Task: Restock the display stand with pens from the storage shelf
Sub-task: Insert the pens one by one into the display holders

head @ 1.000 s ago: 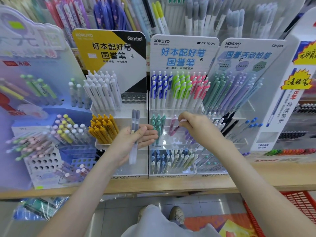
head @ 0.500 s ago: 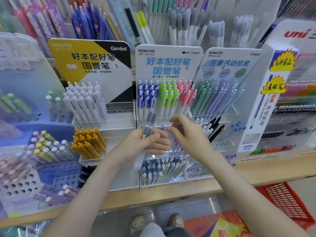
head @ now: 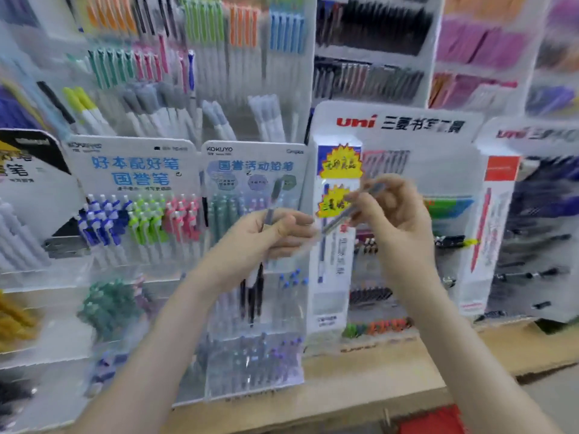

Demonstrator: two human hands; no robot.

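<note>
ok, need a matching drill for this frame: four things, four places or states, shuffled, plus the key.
Things
1. left hand
2. right hand
3. blue-clip pens
4. uni logo

Places or states
A. red, on the white header card at right
B. holds a grey-capped pen roughly upright
C. top tier, left of the green-clip pens
D. pinches a clear pen, tilted

Pairs: 1-B, 2-D, 3-C, 4-A

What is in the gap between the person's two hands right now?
In the head view, the clear pen pinched by the right hand slants down across that gap toward the left hand, which grips another pen; blur hides whether its tip touches.
</note>
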